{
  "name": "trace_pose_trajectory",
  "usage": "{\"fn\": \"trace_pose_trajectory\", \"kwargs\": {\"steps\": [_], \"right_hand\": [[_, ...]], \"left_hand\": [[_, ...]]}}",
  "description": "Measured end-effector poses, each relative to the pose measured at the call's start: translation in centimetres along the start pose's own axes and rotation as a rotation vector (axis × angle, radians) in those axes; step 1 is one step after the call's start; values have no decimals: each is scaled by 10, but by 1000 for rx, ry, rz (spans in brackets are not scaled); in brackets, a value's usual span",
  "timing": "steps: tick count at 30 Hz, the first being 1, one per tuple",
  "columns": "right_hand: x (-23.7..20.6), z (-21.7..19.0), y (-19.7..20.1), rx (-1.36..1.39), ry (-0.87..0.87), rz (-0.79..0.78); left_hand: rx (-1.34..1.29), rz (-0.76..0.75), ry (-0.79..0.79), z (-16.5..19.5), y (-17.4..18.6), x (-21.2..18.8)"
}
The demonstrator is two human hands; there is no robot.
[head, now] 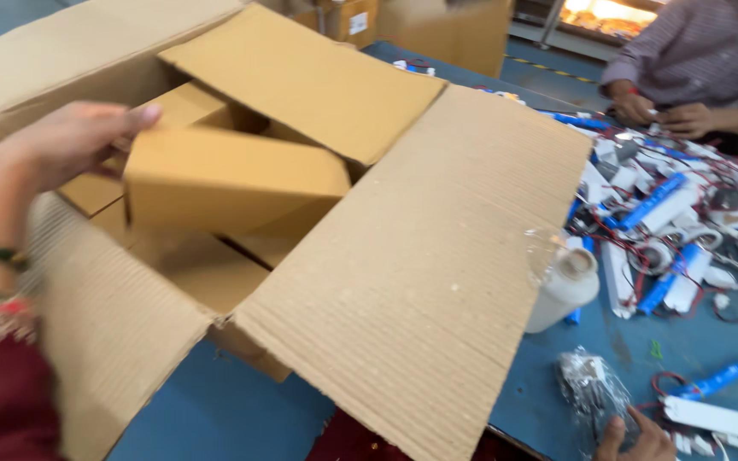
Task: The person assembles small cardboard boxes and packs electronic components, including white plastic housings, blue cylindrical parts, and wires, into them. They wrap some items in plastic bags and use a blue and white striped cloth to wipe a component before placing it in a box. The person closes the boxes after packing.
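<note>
My left hand grips a small plain cardboard box by its left end and holds it tilted over the inside of a large open cardboard carton. More small boxes of the same kind lie packed in the carton below it. At the bottom right edge, only the fingertips of my right hand show. They pinch the lower edge of a crumpled clear plastic packet with a small white part inside, lying on the blue table.
A white plastic bottle stands beside the carton's right flap. Beyond it lies a heap of blue cylinders and white parts with red and black wires. A co-worker's hands work at the far right. More cartons stand behind.
</note>
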State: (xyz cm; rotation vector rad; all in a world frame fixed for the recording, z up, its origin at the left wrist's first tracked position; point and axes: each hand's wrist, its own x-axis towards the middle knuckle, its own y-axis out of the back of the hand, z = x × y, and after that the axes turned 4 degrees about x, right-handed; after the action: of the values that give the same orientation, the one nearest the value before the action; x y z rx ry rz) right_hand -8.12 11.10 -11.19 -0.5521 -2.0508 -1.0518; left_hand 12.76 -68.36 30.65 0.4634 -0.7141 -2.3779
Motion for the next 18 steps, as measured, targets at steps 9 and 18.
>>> {"fn": "trace_pose_trajectory", "kwargs": {"steps": [9,18], "right_hand": [[-6,-19,12,13,8,20],[15,-95,49,-9,-68,-120]], "left_hand": [[979,-255,-283,36,-66,-40],[1168,-28,-400,100,-92,-79]]}}
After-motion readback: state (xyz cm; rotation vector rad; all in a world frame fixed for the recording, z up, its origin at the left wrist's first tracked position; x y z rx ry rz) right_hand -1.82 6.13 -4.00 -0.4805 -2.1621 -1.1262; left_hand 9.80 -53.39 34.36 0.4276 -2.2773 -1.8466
